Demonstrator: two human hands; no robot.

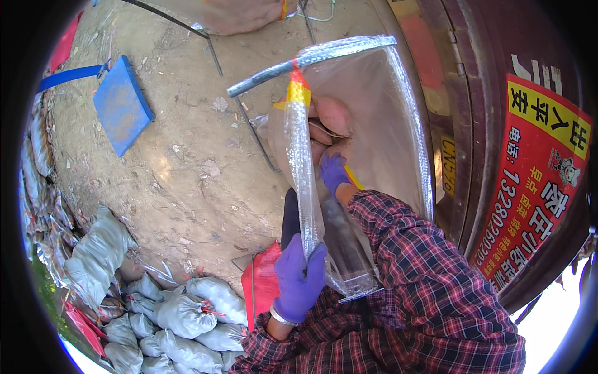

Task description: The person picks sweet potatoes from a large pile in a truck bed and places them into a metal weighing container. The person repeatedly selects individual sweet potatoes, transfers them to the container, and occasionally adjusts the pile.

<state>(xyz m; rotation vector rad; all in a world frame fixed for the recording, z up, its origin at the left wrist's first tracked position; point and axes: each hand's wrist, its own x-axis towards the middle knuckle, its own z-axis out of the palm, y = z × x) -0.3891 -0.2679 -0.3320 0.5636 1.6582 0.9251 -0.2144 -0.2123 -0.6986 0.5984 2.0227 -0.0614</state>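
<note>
A large clear plastic bag point(383, 135) with a silvery woven rim stands open before me. Several pink-skinned sweet potatoes point(332, 117) lie inside it. My left hand point(301, 276), in a purple glove, grips the near left part of the bag's rim. My right hand point(334, 172), gloved the same, reaches down into the bag and rests against the sweet potatoes. Its fingertips are partly hidden, so whether it grasps one cannot be told. A yellow-and-red strip point(298, 91) marks the bag's left edge.
Close on the right is a dark red vehicle side point(495, 42) with a printed banner point(532, 187). A blue board point(123, 106) lies on bare soil at left. Grey-white filled sacks point(184, 315) pile up at lower left, near red cloth point(261, 276). Another filled bag point(233, 16) sits beyond thin metal rods point(257, 138).
</note>
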